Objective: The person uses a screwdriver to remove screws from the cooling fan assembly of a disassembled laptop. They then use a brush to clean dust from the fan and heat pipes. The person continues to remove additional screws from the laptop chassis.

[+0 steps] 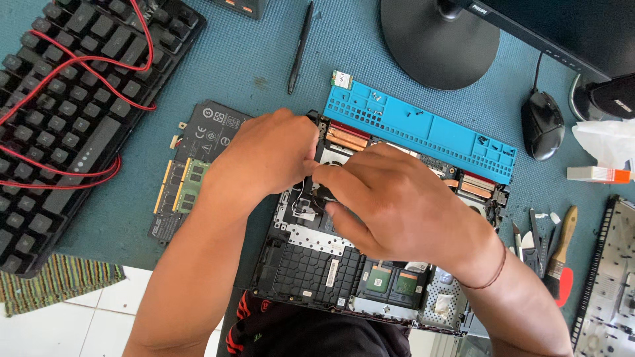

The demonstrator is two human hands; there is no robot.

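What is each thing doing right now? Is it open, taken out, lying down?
Laptop: opened up, insides showing.
Battery: taken out, lying flat beside the laptop.
Memory sticks: out, resting on the battery.
Blue screw tray: holds small screws.
Left hand: pinching inside the laptop.
Right hand: pinching beside it.
Brush: lying unused.

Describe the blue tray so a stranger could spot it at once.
Start at the round black monitor base at the top. Just below it, along the far edge of the opened black laptop chassis, lies a long bright-blue plastic compartment tray, the only blue slotted strip there.
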